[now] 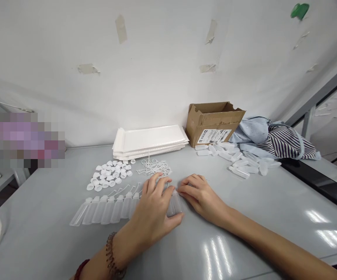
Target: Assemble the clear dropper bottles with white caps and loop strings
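Observation:
Small translucent plastic squeeze bottles (117, 209) lie side by side in a row on the grey table, necks pointing away from me. Thin white pieces stick out beyond several necks. My left hand (149, 212) spreads over the row's right part, index fingertip near a bottle neck and thumb by the bottle bases; it hides several bottles. Beside the neck of the rightmost bottle (176, 203), my right hand (202, 198) has its fingers bent and pressed together; what they hold, if anything, is hidden. Past my hands lie a pile of thin white looped pieces (155, 167) and many white caps (110, 174).
Flat white padded envelopes (152, 139) are stacked against the wall, beside an open cardboard box (215, 122). Loose translucent bottles (238, 159) lie scattered before it. Bunched blue and striped cloth (285, 138) and a long black object (317, 184) are at the right.

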A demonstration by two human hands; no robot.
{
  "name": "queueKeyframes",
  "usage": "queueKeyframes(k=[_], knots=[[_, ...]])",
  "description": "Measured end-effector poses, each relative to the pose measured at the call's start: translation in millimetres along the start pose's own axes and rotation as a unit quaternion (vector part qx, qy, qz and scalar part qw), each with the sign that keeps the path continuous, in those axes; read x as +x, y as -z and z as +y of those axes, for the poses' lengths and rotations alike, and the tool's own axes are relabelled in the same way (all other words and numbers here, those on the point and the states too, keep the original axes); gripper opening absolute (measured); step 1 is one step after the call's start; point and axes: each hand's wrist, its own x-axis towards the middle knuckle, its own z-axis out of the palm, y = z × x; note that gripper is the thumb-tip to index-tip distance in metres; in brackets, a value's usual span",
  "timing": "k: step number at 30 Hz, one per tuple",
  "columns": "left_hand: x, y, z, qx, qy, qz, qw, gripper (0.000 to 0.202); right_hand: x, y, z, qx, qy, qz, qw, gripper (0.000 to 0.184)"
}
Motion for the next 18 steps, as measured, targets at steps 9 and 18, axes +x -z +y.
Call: queueKeyframes(k=[9, 18], knots=[[-2, 2.9, 0, 0.016, 0.000, -0.023, 1.000, 0.041, -1, 1, -2, -0.009, -0.001, -0.018, 1.000, 0.020], [-1, 15.6, -17, -0.055, 0.049, -0.028, 0.997, 0.033, 0, 5, 1, 0.007, -0.006, -0.028, 1.000, 0.016]])
